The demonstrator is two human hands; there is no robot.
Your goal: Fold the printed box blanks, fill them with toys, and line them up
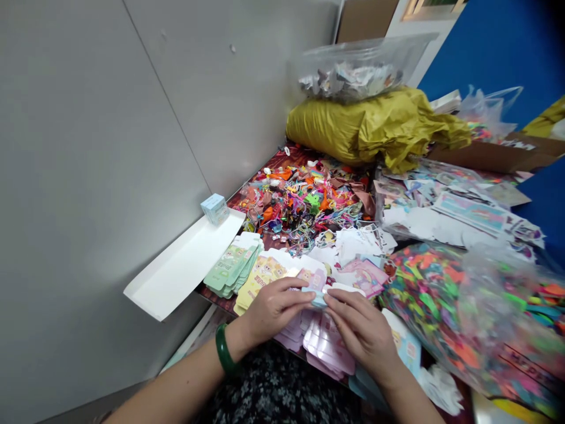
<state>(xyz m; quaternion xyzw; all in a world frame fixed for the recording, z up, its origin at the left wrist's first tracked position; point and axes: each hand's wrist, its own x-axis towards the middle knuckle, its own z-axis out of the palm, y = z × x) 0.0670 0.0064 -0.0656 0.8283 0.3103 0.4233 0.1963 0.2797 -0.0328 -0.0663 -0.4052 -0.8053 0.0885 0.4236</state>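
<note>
Two hands are showing in the head view, the left hand (pixel 276 303) and right hand (pixel 366 330) both clamping fingertips on a pale-blue carton (pixel 318 299) above pink cartons (pixel 329 344). Trinkets (pixel 304 200) are lying heaped on the dark-red table (pixel 301 155); a yellow sack (pixel 353 126) is resting near the grey wall (pixel 110 147).

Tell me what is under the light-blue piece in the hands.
Under the light-blue piece, between the left hand and right hand, pink cartons lie stacked. The hands partly cover them; what lies beneath the stacks is hidden.
</note>
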